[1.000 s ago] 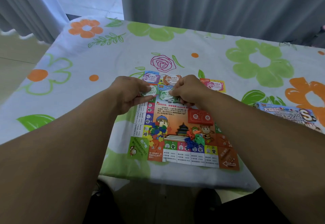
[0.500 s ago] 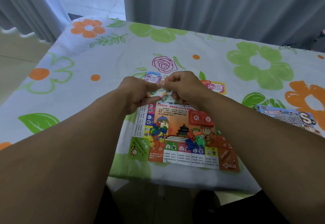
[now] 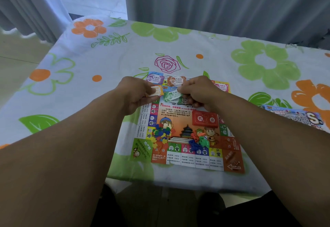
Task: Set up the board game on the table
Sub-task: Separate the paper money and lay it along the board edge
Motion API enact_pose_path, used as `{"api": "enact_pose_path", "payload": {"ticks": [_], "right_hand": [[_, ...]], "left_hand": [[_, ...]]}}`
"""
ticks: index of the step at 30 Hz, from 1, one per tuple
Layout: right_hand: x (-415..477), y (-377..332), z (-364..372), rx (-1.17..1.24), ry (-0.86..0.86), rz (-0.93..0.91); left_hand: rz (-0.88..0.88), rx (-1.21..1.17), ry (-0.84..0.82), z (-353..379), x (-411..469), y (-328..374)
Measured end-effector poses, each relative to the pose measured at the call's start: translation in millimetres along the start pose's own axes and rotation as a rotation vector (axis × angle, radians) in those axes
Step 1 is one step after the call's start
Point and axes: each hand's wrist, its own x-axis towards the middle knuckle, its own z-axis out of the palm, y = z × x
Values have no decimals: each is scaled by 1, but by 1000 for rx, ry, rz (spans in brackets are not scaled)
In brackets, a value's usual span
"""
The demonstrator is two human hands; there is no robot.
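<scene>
A colourful paper game board (image 3: pixel 185 148) lies flat near the table's front edge. My left hand (image 3: pixel 135 93) pinches an orange play-money note (image 3: pixel 157 91) over the board's far left corner. My right hand (image 3: pixel 198 93) pinches a green play-money note (image 3: pixel 172 96) beside it. Purple (image 3: pixel 155 77), brown (image 3: pixel 175 80) and pink (image 3: pixel 220 86) notes lie along the board's far edge. A red card deck (image 3: pixel 205 119) sits on the board's right half. A heap of small coloured plastic houses (image 3: pixel 161 133) and a cluster of blue, green and orange pawns (image 3: pixel 199 142) rest on the board's middle.
A flowered tablecloth (image 3: pixel 107 62) covers the table. The printed game packaging (image 3: pixel 294 117) lies to the right of the board. Grey curtains (image 3: pixel 223 3) hang behind the table, and bare floor shows at the left.
My hands were close together on the notes and have drawn apart. The left hand now holds an orange note to the left, while the right keeps the green note.
</scene>
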Motion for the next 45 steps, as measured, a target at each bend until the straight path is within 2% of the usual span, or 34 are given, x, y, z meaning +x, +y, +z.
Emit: {"api": "enact_pose_path", "payload": {"ticks": [5, 9, 11, 18, 24, 31, 39, 45], "right_hand": [[0, 1, -1, -128, -22, -5], [2, 1, -5, -237, 80, -35], [2, 1, -7, -190, 100, -71], [-7, -13, 5, -8, -52, -202], [-6, -12, 3, -3, -24, -209], [-3, -8, -8, 73, 72, -197], [10, 3, -37, 160, 342, -131], [16, 10, -50, 188, 413, -64]], "left_hand": [[-5, 15, 3, 4, -2, 1], [-15, 5, 5, 7, -3, 2], [-18, 5, -7, 8, -3, 2], [22, -9, -70, 18, -7, 3], [40, -35, -99, 27, -5, 1], [15, -22, -74, 28, -5, 2], [19, -58, -43, 31, -1, 0], [71, -71, 2, 43, 5, -1]]}}
